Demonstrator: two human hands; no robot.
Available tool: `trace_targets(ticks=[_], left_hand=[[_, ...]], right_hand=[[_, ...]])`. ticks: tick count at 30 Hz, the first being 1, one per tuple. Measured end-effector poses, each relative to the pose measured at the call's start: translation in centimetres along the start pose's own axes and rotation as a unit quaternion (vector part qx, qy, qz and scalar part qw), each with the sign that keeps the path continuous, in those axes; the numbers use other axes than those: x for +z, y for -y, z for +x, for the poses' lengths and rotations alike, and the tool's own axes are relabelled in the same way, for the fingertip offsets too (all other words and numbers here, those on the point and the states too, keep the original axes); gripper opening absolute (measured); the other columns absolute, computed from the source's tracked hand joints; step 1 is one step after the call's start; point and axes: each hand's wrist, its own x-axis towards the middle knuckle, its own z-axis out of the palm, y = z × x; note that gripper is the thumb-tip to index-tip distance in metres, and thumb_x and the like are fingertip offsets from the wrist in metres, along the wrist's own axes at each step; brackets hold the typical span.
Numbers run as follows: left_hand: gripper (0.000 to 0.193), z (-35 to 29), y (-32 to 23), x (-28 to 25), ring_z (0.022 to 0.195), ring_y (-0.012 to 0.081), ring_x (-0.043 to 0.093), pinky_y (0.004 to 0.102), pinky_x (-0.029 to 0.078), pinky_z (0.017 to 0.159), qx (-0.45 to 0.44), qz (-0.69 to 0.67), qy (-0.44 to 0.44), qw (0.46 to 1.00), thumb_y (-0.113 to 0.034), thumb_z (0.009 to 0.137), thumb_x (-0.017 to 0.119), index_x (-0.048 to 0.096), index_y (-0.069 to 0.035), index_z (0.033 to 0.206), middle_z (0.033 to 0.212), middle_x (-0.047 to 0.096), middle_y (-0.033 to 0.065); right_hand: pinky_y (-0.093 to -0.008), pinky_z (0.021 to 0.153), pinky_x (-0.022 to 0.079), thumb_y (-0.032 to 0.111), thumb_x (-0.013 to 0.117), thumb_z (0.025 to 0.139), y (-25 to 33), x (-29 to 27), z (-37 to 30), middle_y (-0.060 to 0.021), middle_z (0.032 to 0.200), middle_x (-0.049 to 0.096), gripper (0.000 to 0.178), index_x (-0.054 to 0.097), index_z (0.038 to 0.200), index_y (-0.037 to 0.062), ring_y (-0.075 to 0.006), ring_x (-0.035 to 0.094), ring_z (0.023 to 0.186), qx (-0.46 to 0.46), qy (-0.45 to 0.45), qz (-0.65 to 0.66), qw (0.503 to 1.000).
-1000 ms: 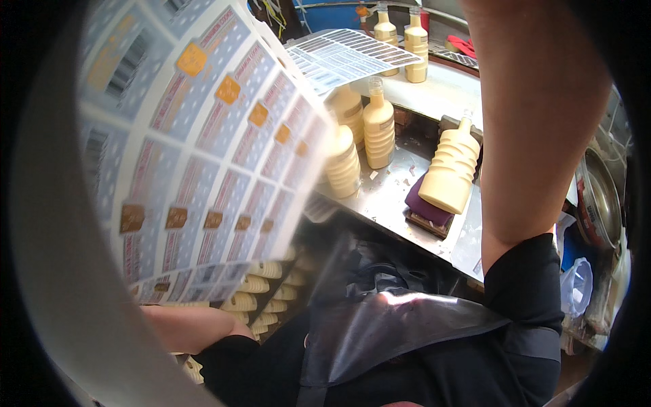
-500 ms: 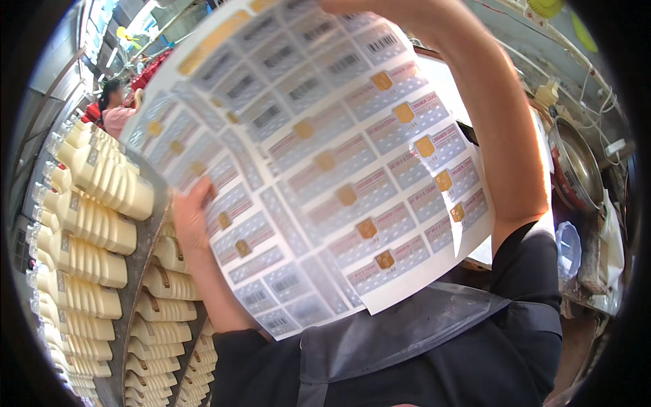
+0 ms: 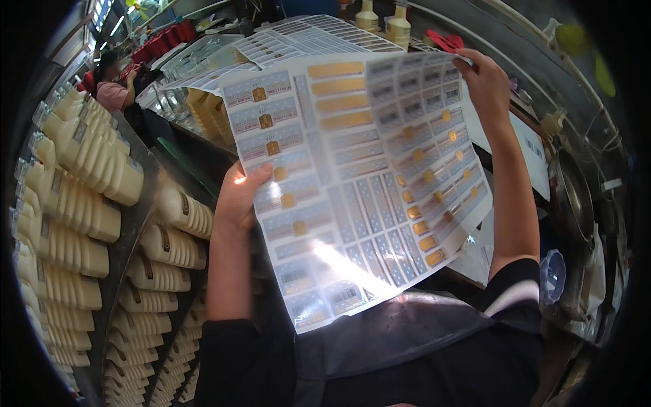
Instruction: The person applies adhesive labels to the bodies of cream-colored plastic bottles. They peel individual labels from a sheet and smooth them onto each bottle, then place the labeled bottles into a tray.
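Observation:
A large sheet of printed labels (image 3: 352, 163), pale blue with gold patches and barcodes, hangs upright in front of my chest. My left hand (image 3: 239, 193) grips its left edge, the thumb lying on the printed face and the fingers hidden behind. At the upper right corner, my right hand (image 3: 483, 74) pinches the sheet, whose right part curls over. Sunlight makes a bright streak across its lower middle. Beyond its top edge lie more label sheets (image 3: 305, 41) on the workbench.
Rows of cream plastic bottles (image 3: 102, 159) fill racks on the left. Two cream bottles (image 3: 398, 28) and a red object (image 3: 444, 41) stand at the back. A metal pan (image 3: 571, 193) and a clear plastic bowl (image 3: 553, 275) are at right. Another person (image 3: 115, 88) works at far left.
The sheet has come down from high in front of me, uncovering the workbench behind it. My right hand has moved down and right, my left hand slightly right and up; both keep hold.

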Motion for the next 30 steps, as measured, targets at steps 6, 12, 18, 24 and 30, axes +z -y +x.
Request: trace_targets(ticks=[6, 12, 18, 24, 30], left_hand=[[0.032, -1.3, 0.2, -2.4, 0.104, 0.0236, 0.069, 0.0382, 0.057, 0.09, 0.019, 0.001, -0.049, 0.999, -0.002, 0.097, 0.061, 0.06, 0.003, 0.128, 0.121, 0.069, 0.0139], [0.031, -2.2, 0.9, -6.3, 0.101, 0.0234, 0.071, 0.0385, 0.058, 0.088, 0.032, 0.005, -0.096, 0.995, -0.007, 0.098, 0.061, 0.06, 0.002, 0.128, 0.119, 0.07, 0.0131], [0.037, -4.1, 2.9, -11.9, 0.111, 0.0274, 0.068, 0.0431, 0.058, 0.092, 0.034, -0.073, -0.082, 0.993, -0.01, 0.101, 0.055, 0.052, 0.001, 0.137, 0.128, 0.065, 0.015], [0.035, -6.4, 6.3, -16.1, 0.109, 0.0245, 0.066, 0.0412, 0.055, 0.092, 0.071, -0.125, -0.143, 0.979, -0.015, 0.103, 0.058, 0.054, -0.001, 0.134, 0.124, 0.066, 0.0114], [0.047, -5.8, 2.8, -13.2, 0.118, 0.0217, 0.058, 0.0368, 0.045, 0.103, 0.121, 0.026, -0.315, 0.941, -0.032, 0.102, 0.062, 0.054, -0.001, 0.136, 0.129, 0.062, 0.0094]], right_hand=[[-0.0412, 0.089, 0.049, 0.036, 0.072, 0.092, -3.8, -0.9, 0.8, -0.0149, 0.115, 0.064, 0.028, 0.078, 0.109, 0.0158, -0.0331, 0.062, 0.108, 0.031, 0.026, 0.0, 0.999], [-0.0421, 0.088, 0.049, 0.041, 0.068, 0.094, -3.9, -2.7, 3.0, -0.0178, 0.122, 0.067, 0.036, 0.077, 0.106, 0.0083, -0.0337, 0.066, 0.104, 0.0, 0.018, -0.048, 0.999], [-0.0365, 0.063, 0.045, 0.034, 0.071, 0.093, -4.7, -5.2, 5.9, -0.0129, 0.07, 0.065, 0.034, 0.072, 0.095, -0.0001, -0.0214, 0.058, 0.063, 0.06, 0.109, 0.032, 0.992], [-0.0275, 0.064, 0.042, 0.024, 0.071, 0.096, -6.0, -6.2, 8.7, 0.0016, 0.072, 0.065, 0.026, 0.07, 0.088, -0.001, -0.0061, 0.052, 0.067, 0.043, 0.143, 0.147, 0.978], [-0.0241, 0.075, 0.048, 0.019, 0.069, 0.098, -6.0, -7.6, 9.6, -0.0009, 0.087, 0.07, 0.023, 0.071, 0.104, -0.0033, -0.0073, 0.061, 0.08, 0.032, 0.136, 0.217, 0.966]])
